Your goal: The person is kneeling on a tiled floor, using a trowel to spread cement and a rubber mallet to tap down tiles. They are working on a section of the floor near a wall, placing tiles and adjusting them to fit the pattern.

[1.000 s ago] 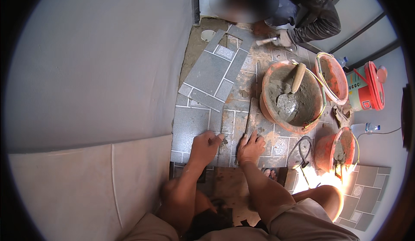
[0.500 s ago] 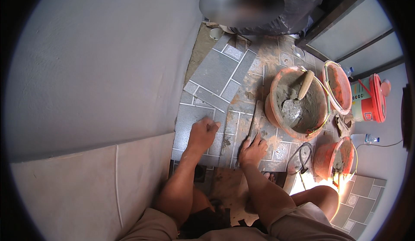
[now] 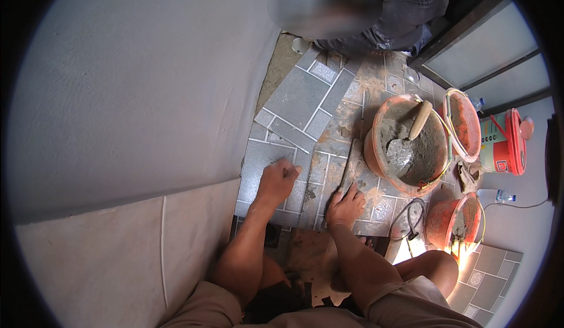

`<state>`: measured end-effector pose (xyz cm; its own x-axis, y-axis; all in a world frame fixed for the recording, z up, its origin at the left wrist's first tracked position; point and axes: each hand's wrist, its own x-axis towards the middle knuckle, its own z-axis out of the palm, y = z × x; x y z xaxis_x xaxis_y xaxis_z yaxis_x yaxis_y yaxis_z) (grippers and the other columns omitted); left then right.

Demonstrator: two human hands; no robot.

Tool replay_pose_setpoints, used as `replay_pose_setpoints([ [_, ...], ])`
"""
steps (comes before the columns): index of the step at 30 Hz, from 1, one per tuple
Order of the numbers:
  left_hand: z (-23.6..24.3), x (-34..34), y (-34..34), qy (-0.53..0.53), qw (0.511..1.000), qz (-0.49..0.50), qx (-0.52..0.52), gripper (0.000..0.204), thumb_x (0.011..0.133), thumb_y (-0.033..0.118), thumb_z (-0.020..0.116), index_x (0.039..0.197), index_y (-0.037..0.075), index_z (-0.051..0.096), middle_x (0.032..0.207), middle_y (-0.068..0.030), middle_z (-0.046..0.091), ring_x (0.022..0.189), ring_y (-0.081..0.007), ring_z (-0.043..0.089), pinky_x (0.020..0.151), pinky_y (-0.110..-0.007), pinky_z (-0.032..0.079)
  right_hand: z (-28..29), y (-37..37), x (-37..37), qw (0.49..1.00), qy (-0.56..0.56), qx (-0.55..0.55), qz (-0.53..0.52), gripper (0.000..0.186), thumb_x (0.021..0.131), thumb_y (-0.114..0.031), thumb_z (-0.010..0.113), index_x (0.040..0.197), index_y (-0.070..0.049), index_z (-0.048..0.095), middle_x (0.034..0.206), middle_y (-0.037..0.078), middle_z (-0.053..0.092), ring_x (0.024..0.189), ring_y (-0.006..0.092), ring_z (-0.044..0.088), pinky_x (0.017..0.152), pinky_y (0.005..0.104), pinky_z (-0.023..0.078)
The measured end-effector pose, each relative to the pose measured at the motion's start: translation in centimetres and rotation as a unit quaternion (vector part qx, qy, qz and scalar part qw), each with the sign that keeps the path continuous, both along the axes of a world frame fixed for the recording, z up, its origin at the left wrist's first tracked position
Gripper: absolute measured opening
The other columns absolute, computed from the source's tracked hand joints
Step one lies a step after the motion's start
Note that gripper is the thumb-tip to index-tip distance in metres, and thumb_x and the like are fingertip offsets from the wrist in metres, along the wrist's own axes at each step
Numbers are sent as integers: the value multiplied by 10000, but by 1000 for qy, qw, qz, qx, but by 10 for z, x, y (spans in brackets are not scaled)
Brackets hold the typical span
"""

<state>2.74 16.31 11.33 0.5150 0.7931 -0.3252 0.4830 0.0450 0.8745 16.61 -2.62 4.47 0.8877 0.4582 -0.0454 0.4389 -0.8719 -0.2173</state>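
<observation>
In the head view, taking the large mortar bucket (image 3: 372, 159) as our landmark, we have both hands to its left and a little nearer to us. Our right hand (image 3: 345, 206) lies over the near end of a long, mortar-smeared strip (image 3: 351, 166), thumb to one side and fingers to the other, probably to steady it; we cannot tell whether it truly grips. The strip runs lengthwise on the tiled floor, just beside the bucket's left. Farther left of the bucket, our left hand (image 3: 278, 182) is curled closed over the grey tile (image 3: 261, 162), but whether it encloses anything small or bears on the surface is unclear. Left of the bucket and beyond our hands, a patterned tile panel (image 3: 296, 99) sits askew, its near corner seeming to overlap that tile, which suggests it is simply laid loose. In the bucket itself a trowel (image 3: 420, 121) rests with its blade in the mortar and its wooden handle raised toward the far rim, presumably so the grip stays clean and easy to take. A second bucket (image 3: 472, 135) stands behind and right of the landmark, a third (image 3: 437, 217) nearer to us on its right, both apparently within working reach.
</observation>
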Motion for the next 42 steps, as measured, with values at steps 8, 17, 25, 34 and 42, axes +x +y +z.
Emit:
replay_pose_setpoints([
  [8, -2, 0, 2, 8, 1000, -2, -6, 294, 968, 254, 774, 884, -20, 709, 791, -207, 731, 729, -321, 711, 704, -423, 541, 0, -1, 0, 1000, -5, 8, 4, 633, 1012, -406, 561, 1516, -28, 500, 1290, 244, 534, 1226, 437, 495, 1015, 564, 397],
  [17, -8, -2, 3, 13, 1000, -6, -4, 310, 964, 267, 779, 871, -19, 702, 778, -208, 725, 715, -324, 705, 684, -435, 534, 3, 0, 0, 1000, 6, 8, 0, 634, 1021, -409, 560, 1522, -28, 496, 1292, 242, 540, 1231, 431, 496, 1020, 565, 395],
  [25, -10, -2, 3, 2, 1000, 10, -16, 303, 965, 264, 783, 865, -12, 704, 747, -168, 706, 677, -260, 657, 663, -418, 511, -4, -1, 1, 1000, -9, 10, 0, 648, 1014, -416, 567, 1531, -33, 492, 1277, 231, 544, 1219, 425, 499, 1010, 555, 397],
  [34, -17, -4, 5, -11, 999, 21, -23, 290, 968, 243, 779, 849, -10, 703, 710, -128, 686, 654, -209, 621, 631, -398, 490, -3, -1, 0, 1000, -2, 11, -2, 649, 1013, -415, 565, 1529, -30, 494, 1275, 232, 537, 1211, 425, 496, 1013, 549, 388],
  [42, -14, -3, 6, -15, 998, 37, -42, 279, 970, 226, 784, 847, -10, 701, 682, -83, 652, 644, -150, 557, 609, -368, 468, -2, 0, 1, 1000, 7, 10, -4, 645, 1020, -422, 557, 1530, -33, 492, 1275, 223, 530, 1215, 418, 490, 1020, 548, 377],
])
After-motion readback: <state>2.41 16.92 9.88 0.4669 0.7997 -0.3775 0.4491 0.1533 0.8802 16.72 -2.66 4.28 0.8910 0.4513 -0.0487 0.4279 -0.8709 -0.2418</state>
